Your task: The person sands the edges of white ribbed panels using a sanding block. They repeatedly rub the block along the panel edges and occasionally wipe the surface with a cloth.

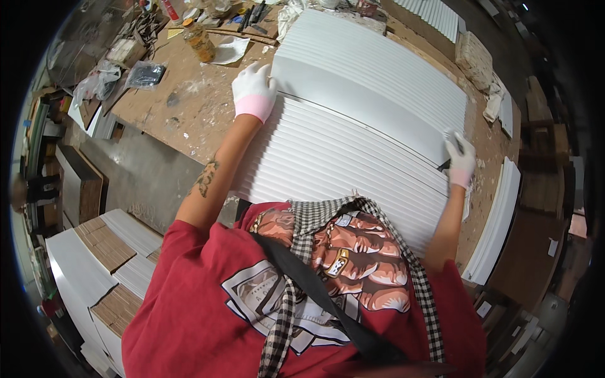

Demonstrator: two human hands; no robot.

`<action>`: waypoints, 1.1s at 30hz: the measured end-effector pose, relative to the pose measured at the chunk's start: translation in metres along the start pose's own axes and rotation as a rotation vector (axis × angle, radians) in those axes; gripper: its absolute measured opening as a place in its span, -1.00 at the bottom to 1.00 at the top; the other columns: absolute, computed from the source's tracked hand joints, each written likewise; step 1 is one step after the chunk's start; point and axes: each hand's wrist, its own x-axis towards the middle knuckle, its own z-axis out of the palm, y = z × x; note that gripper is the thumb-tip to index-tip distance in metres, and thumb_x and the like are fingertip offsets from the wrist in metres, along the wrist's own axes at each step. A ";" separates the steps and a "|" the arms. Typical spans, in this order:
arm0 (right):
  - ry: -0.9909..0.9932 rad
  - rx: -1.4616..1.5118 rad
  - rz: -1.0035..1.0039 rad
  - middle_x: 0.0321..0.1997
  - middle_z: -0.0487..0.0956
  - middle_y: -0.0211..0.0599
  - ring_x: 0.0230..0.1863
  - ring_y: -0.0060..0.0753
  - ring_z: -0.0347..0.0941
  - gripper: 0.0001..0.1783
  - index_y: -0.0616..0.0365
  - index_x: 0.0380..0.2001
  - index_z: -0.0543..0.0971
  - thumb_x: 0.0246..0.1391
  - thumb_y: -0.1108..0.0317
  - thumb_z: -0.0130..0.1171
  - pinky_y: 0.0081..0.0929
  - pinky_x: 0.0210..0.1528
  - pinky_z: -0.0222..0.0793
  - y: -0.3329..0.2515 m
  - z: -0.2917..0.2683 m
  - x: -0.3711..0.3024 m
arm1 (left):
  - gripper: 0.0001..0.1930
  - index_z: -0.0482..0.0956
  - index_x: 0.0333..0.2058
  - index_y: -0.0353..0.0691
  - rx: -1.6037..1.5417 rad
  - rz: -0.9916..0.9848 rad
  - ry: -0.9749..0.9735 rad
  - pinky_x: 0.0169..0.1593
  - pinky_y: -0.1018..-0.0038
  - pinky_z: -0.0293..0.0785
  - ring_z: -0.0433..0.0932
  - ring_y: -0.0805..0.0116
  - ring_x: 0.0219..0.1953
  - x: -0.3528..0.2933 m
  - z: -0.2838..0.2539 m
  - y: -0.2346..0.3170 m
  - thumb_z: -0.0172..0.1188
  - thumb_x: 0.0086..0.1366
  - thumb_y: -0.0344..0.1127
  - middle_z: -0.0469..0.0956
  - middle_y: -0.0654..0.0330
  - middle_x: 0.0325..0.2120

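Observation:
Two white panels lie on the workbench in front of me. The far panel [353, 94] has fine ribs and a smooth plain band along its near side. The nearer panel [334, 151] is covered in broad parallel ridges and reaches back to my body. At the far panel's left end, my left hand [254, 89], in a white glove with a pink cuff, curls its fingers around the edge. My right hand [460, 160], gloved alike, grips the same panel's right end near its near corner. The fingertips under the edges are hidden.
The stained wooden workbench [167, 120] carries a yellowish jar [199, 41], a paper sheet [229, 51] and plastic-wrapped items [145, 75] on the left. At the right lie a cloth bundle [474, 60] and long white strips [495, 220]. Stacked panels [104, 264] stand at lower left.

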 end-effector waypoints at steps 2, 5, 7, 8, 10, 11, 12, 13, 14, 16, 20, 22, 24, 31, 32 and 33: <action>0.082 0.359 0.259 0.14 0.58 -0.17 0.14 -0.20 0.52 -0.48 0.26 0.14 0.61 0.15 0.29 0.43 -0.34 0.26 0.40 0.020 -0.034 -0.016 | -0.59 0.63 0.08 -0.09 -0.055 0.250 0.016 0.20 0.13 0.48 0.55 -0.04 0.14 0.008 0.003 0.020 0.20 0.26 -0.21 0.54 -0.07 0.16; 0.254 0.940 0.414 0.22 0.53 -0.15 0.20 -0.18 0.48 -0.40 0.22 0.33 0.43 0.29 0.25 0.28 -0.20 0.30 0.39 0.042 -0.041 -0.028 | -0.53 0.54 0.19 0.00 -0.001 0.379 -0.164 0.22 0.17 0.45 0.52 0.02 0.18 0.021 0.025 0.067 0.21 0.29 -0.19 0.44 0.01 0.27; 0.334 1.394 0.621 0.22 0.53 -0.09 0.24 -0.11 0.45 -0.44 0.17 0.35 0.36 0.37 0.28 0.16 -0.06 0.30 0.41 0.054 -0.033 -0.032 | -0.53 0.51 0.19 0.04 0.036 0.452 -0.198 0.22 0.20 0.44 0.51 0.06 0.17 0.024 0.038 0.090 0.22 0.30 -0.18 0.43 0.07 0.27; 0.255 1.520 0.659 0.22 0.53 -0.08 0.25 -0.09 0.45 -0.48 0.18 0.33 0.39 0.38 0.26 0.14 -0.04 0.30 0.42 0.057 -0.027 -0.035 | -0.54 0.51 0.19 0.06 0.049 0.461 -0.240 0.21 0.20 0.44 0.52 0.08 0.16 0.022 0.042 0.095 0.23 0.30 -0.18 0.44 0.09 0.23; 0.189 1.673 0.711 0.24 0.52 -0.07 0.27 -0.05 0.44 -0.54 0.18 0.27 0.43 0.40 0.23 0.10 0.00 0.30 0.43 0.060 -0.015 -0.040 | -0.54 0.50 0.17 0.08 0.050 0.500 -0.298 0.19 0.21 0.44 0.52 0.10 0.13 0.016 0.048 0.100 0.24 0.29 -0.19 0.47 0.13 0.17; 0.127 1.755 0.690 0.23 0.55 -0.08 0.24 -0.02 0.48 -0.58 0.19 0.21 0.46 0.43 0.19 0.03 0.06 0.29 0.44 0.059 -0.010 -0.046 | -0.55 0.52 0.14 0.07 -0.009 0.500 -0.257 0.18 0.19 0.45 0.52 0.11 0.11 0.015 0.048 0.099 0.26 0.26 -0.20 0.50 0.16 0.07; 0.027 1.847 0.646 0.23 0.55 -0.07 0.25 0.00 0.47 -0.59 0.22 0.21 0.47 0.45 0.22 -0.01 0.06 0.31 0.43 0.056 -0.005 -0.050 | -0.53 0.52 0.16 0.09 -0.023 0.497 -0.242 0.16 0.18 0.47 0.53 0.10 0.10 0.015 0.048 0.097 0.26 0.25 -0.22 0.49 0.16 0.09; -0.053 1.935 0.594 0.23 0.56 -0.07 0.26 0.02 0.46 -0.60 0.24 0.20 0.47 0.47 0.24 -0.05 0.07 0.32 0.42 0.052 -0.001 -0.052 | -0.51 0.52 0.17 0.10 -0.034 0.488 -0.253 0.15 0.17 0.50 0.53 0.09 0.10 0.015 0.048 0.096 0.26 0.24 -0.23 0.49 0.16 0.11; -0.164 2.027 0.502 0.22 0.56 -0.06 0.26 0.04 0.46 -0.61 0.26 0.20 0.47 0.48 0.26 -0.09 0.07 0.33 0.41 0.047 0.001 -0.053 | -0.49 0.53 0.19 0.11 -0.045 0.475 -0.262 0.14 0.15 0.52 0.54 0.08 0.09 0.015 0.049 0.096 0.26 0.22 -0.25 0.49 0.16 0.12; -0.112 2.048 0.550 0.25 0.55 -0.06 0.29 0.03 0.43 -0.60 0.24 0.21 0.46 0.48 0.26 -0.10 0.08 0.32 0.42 0.036 0.008 -0.053 | -0.50 0.55 0.16 0.12 -0.048 0.491 -0.248 0.13 0.15 0.54 0.55 0.07 0.08 0.017 0.048 0.098 0.26 0.21 -0.28 0.48 0.15 0.13; -0.060 1.993 0.602 0.29 0.52 -0.08 0.31 -0.01 0.41 -0.59 0.22 0.23 0.45 0.46 0.24 -0.07 0.03 0.31 0.42 0.016 0.010 -0.057 | -0.48 0.54 0.17 0.13 -0.045 0.449 -0.272 0.14 0.14 0.54 0.54 0.05 0.10 0.015 0.043 0.102 0.26 0.19 -0.30 0.46 0.13 0.19; -0.076 1.929 0.615 0.30 0.51 -0.08 0.32 -0.02 0.40 -0.58 0.23 0.23 0.45 0.47 0.24 -0.08 0.01 0.32 0.41 0.011 0.010 -0.059 | -0.49 0.55 0.17 0.12 -0.035 0.440 -0.258 0.14 0.13 0.53 0.54 0.03 0.10 0.011 0.036 0.102 0.25 0.19 -0.29 0.45 0.11 0.21; -0.076 1.889 0.633 0.29 0.52 -0.10 0.33 -0.03 0.40 -0.58 0.23 0.21 0.45 0.47 0.20 -0.08 0.00 0.31 0.41 0.008 0.010 -0.059 | -0.52 0.56 0.15 0.13 0.005 0.436 -0.258 0.16 0.10 0.51 0.52 -0.01 0.13 0.005 0.027 0.102 0.24 0.22 -0.25 0.46 0.06 0.20; -0.121 1.761 0.658 0.22 0.54 -0.15 0.19 -0.20 0.49 -0.51 0.28 0.26 0.41 0.39 0.26 0.13 -0.15 0.21 0.51 -0.016 0.025 -0.043 | -0.71 0.71 -0.09 -0.01 -0.121 0.221 -0.144 0.04 0.21 0.45 0.62 0.12 -0.12 -0.011 -0.006 0.067 0.09 0.38 -0.09 0.70 0.18 -0.35; -0.067 1.639 0.694 0.20 0.55 -0.14 0.17 -0.23 0.50 -0.48 0.30 0.29 0.40 0.37 0.28 0.17 -0.19 0.19 0.52 -0.024 0.027 -0.040 | -0.69 0.70 -0.07 -0.05 -0.117 0.135 -0.131 0.05 0.16 0.46 0.62 0.07 -0.12 -0.008 -0.010 0.051 0.10 0.39 -0.07 0.71 0.10 -0.30; -0.150 1.555 0.614 0.19 0.55 -0.14 0.16 -0.25 0.51 -0.48 0.30 0.28 0.41 0.36 0.27 0.17 -0.25 0.17 0.52 -0.034 0.029 -0.038 | -0.67 0.70 -0.06 -0.07 -0.023 0.023 -0.062 0.05 0.13 0.47 0.62 0.05 -0.11 -0.006 -0.012 0.036 0.10 0.39 -0.06 0.70 0.06 -0.29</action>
